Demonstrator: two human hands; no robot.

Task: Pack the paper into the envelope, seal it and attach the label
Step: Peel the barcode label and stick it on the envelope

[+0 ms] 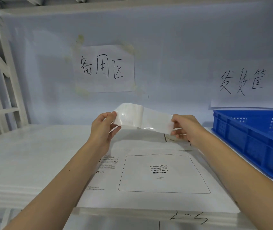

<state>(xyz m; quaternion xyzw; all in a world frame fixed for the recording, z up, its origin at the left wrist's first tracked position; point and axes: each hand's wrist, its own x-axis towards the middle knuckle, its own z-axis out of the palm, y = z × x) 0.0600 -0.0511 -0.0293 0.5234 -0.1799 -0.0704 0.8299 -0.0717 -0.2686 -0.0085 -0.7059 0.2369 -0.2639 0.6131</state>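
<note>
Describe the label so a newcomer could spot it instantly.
Start at the white envelope lying flat on the table, printed with a waybill box. Just above it, both hands pinch a strip: the label, left hand, right hand. It's the only glossy, curling sheet held in the air.

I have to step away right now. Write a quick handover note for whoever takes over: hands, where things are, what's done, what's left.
Left hand: pinches the left end of the label strip.
Right hand: pinches the right end; the strip is held in the air between both hands, above the table.
Envelope: lies flat on the table, printed side up, its waybill box empty. Whether it is sealed, and whether the paper is inside, cannot be told from this view.
Blue crate: at the right.
Left: separate the label from its backing if needed, stick it in the waybill box, and check the seal.
</note>
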